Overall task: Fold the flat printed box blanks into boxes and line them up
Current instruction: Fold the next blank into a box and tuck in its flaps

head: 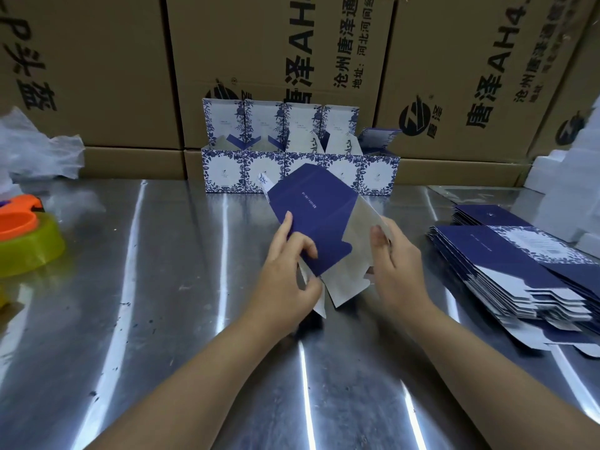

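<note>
A person works at the metal table (162,287) with a half-opened box blank (315,219) held over the middle of it, tilted up and away towards the far side. Whether its near corner touches the tabletop I cannot tell. The left hand (285,274) pinches the near edge of the dark blue panel between thumb and curled fingers, with the index finger laid along the panel's left side. The right hand (396,264) grips the blank's right edge: the thumb presses on the grey inner face and the other fingers wrap behind it.

Just beyond the blank, a row of folded boxes (300,172) stands side by side against the brown cartons (259,60) at the far edge. There are five, blue-and-white flowered, lids open, most upright and the rightmost tilted. To the right, near the table's edge, lies a fanned stack of flat blanks (506,264), with white foam blocks (565,190) beyond it. On the left sit a crumpled plastic bag (35,147) and, nearer, an orange and yellow-green plastic piece (26,241) — partly cut off by the frame
</note>
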